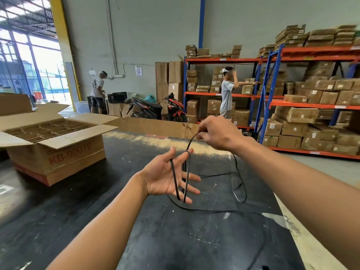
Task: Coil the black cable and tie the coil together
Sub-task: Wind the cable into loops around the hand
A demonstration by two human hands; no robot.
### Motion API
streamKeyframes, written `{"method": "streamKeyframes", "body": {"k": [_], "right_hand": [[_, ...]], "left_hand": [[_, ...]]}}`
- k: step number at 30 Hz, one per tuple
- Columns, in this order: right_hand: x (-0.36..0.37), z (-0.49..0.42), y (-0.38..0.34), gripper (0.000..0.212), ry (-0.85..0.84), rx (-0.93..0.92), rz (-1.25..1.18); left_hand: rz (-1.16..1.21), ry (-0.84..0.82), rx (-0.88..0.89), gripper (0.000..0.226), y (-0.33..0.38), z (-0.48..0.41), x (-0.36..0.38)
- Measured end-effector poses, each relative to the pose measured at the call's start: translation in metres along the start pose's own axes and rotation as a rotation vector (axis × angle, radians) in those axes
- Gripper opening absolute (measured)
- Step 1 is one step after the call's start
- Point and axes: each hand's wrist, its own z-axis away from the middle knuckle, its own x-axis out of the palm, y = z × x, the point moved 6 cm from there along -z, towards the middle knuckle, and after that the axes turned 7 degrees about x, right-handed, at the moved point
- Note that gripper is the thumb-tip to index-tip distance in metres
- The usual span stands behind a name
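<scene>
I see my left hand (167,177) palm up over the dark bench (175,240), fingers (191,178) spread apart. The black cable (186,172) loops around those fingers. From there it runs up to my right hand (216,133), whose fingers are pinched together on it. The rest of the cable lies loose on the bench. An open box (56,152) sits at the left.

The left hand (167,178) is spread palm-up, black cable (186,178) looped over its fingers; the right hand (216,133) pinches the cable higher up (fist closed), the slack trailing across the dark table (136,221) beside an open cardboard box (58,152)
</scene>
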Motion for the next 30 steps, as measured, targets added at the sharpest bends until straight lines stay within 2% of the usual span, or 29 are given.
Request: {"method": "streamKeyframes", "body": {"k": [7,11,15,20,23,30], "right_hand": [[0.028,0.037,-0.006,0.016,-0.076,0.007,-0.278],[0.063,0.065,0.002,0.032,-0.152,0.096,-0.378],[0.092,0.084,0.000,0.023,-0.253,0.084,-0.444],[0.122,0.090,0.001,0.025,-0.348,0.077,-0.440],[0.134,0.085,0.009,0.020,-0.394,0.086,-0.389],[0.109,0.044,0.029,0.021,-0.326,0.108,-0.272]], "left_hand": [[0.000,0.154,0.155,0.068,0.034,-0.006,-0.019],[0.011,0.192,0.239,0.067,0.053,-0.001,-0.026],[0.023,0.195,0.301,0.066,0.064,0.002,-0.030],[0.082,0.096,0.372,0.066,0.066,0.005,-0.020],[0.073,0.012,0.353,0.066,0.065,0.009,-0.011],[0.032,-0.254,0.214,0.067,0.051,0.025,0.023]]}}
